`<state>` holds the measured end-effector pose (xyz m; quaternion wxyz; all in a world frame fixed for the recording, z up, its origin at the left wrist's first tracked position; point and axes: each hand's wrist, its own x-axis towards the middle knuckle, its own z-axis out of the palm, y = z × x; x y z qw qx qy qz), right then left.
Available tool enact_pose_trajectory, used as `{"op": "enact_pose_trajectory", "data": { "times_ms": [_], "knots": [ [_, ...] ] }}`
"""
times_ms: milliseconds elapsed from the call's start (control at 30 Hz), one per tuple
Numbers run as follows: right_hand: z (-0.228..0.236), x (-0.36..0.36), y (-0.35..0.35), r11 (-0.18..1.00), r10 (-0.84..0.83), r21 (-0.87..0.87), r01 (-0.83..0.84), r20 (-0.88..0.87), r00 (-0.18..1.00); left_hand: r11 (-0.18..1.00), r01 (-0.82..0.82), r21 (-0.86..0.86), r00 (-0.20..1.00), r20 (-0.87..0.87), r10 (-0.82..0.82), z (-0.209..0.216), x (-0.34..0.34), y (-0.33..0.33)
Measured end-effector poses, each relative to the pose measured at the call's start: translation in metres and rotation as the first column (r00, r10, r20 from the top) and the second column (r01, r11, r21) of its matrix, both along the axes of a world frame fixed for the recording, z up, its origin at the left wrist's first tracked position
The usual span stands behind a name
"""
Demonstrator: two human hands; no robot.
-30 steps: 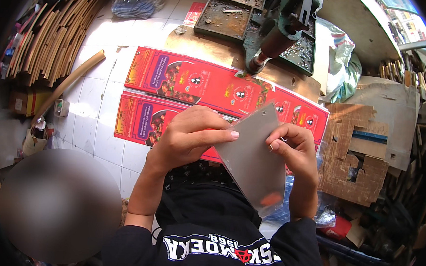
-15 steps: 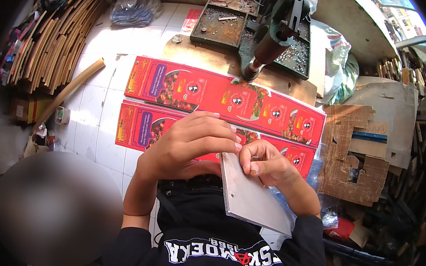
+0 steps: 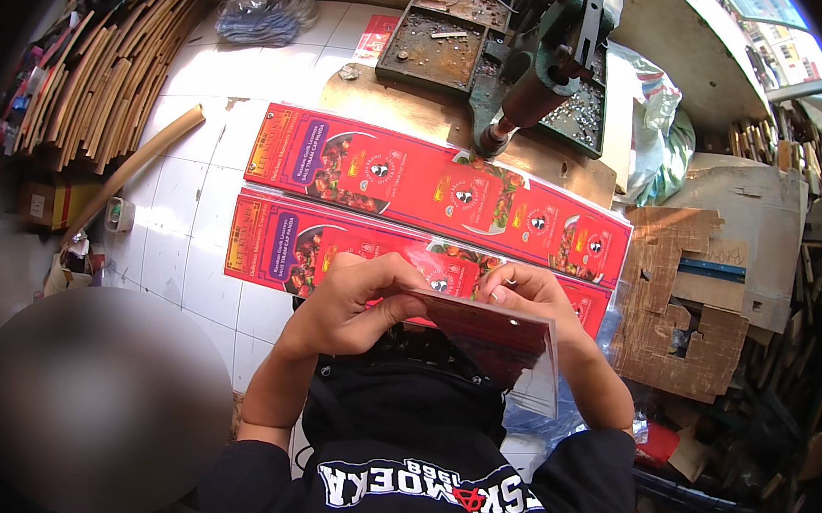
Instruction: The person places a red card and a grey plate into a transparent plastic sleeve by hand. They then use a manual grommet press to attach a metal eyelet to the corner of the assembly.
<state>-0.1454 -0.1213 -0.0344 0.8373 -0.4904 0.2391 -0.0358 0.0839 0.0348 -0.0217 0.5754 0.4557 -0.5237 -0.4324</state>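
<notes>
A thin, flat stack of glossy clear plastic sheets (image 3: 532, 381) hangs tilted in front of my body, its face dark with reflections. One small round hole or eyelet shows near its upper edge. My left hand (image 3: 362, 303) pinches the upper left corner of the stack between thumb and bent fingers. At the same upper edge, farther right, my right hand (image 3: 534, 292) has its fingers curled together; what they grip is too small to make out. Beyond both hands lie two long red printed strips (image 3: 417, 174) with food pictures, side by side, the nearer one partly covered by my hands.
A green hand press (image 3: 535, 94) stands at the far side over a compartment tray (image 3: 435, 46) of small metal bits. Cut cardboard (image 3: 678, 323) lies to the right. Stacked boards (image 3: 110, 69) and a long curved strip (image 3: 141, 166) are at the left, with plastic bags (image 3: 266, 15) behind.
The plastic stack has turned, its pale face giving way to a dark, reflective one and its edge now running across. My left hand has lowered and closed on its corner; the right has shifted slightly up.
</notes>
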Motion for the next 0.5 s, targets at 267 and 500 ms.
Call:
{"op": "enact_pose_trajectory", "data": {
  "times_ms": [267, 500],
  "knots": [
    [0.036, -0.049, -0.036, 0.574, -0.666, -0.568, 0.590, 0.095, 0.740, 0.965, -0.127, 0.229, 0.926, -0.322, 0.198, 0.005, -0.013, -0.003],
    [0.048, -0.023, 0.000, 0.161, -0.487, -0.806, 0.569, 0.437, 0.756, 0.944, -0.249, 0.217, 0.912, -0.275, 0.303, 0.003, -0.028, -0.010]
  ]
}}
